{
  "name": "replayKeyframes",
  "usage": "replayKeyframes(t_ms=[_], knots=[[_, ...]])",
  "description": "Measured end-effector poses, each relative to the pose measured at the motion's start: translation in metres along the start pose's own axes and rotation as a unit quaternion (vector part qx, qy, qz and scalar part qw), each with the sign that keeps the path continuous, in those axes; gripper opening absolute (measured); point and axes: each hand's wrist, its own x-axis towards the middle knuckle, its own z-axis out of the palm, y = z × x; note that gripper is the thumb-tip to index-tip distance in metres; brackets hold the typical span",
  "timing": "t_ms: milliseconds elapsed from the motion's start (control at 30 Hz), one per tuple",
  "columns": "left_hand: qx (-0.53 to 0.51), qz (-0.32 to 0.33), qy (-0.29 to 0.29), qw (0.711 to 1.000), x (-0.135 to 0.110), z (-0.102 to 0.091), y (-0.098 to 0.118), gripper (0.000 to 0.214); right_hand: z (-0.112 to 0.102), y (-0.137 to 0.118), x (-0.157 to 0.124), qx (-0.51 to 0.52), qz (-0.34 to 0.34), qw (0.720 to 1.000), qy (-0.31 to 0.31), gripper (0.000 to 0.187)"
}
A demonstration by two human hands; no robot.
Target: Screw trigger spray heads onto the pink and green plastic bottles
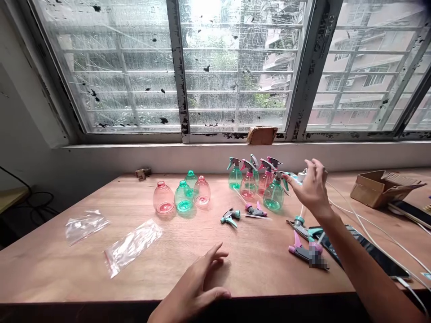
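My right hand [313,190] is raised beside a green spray bottle [274,197], fingers and thumb apart. Its thumb tip is close to that bottle's spray head; I cannot tell whether they touch. My left hand [198,285] hovers open at the front of the table, holding nothing. Several assembled green and pink spray bottles [248,190] stand grouped behind the nearest green one. Between the hands lie a teal-and-grey spray head [230,217] and a pink-and-grey spray head [256,210]. Below my right hand rest another teal spray head [305,231] and a pink one [308,255], partly blurred.
Several headless pink and green bottles, among them a pink bottle [164,199], stand left of centre. Two clear plastic bags [133,246] lie at the left. On the right are a dark tablet-like device [373,253], white cables [357,215] and an open cardboard box [372,190].
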Motion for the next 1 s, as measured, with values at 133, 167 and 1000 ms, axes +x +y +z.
replayKeyframes(t_ms=[133, 167, 1000], knots=[[0.02, 0.0, 0.01, 1.0, 0.001, 0.002, 0.003, 0.085, 0.006, -0.065, -0.038, 0.034, -0.197, 0.98, -0.004, 0.056], [0.02, -0.001, 0.011, 1.0, 0.001, 0.003, 0.003, 0.082, 0.013, -0.082, -0.046, 0.038, -0.242, 0.967, -0.069, 0.053], [-0.024, -0.016, 0.074, 0.997, 0.004, 0.003, -0.009, 0.075, 0.067, -0.17, -0.091, 0.216, -0.141, 0.922, -0.29, 0.059]])
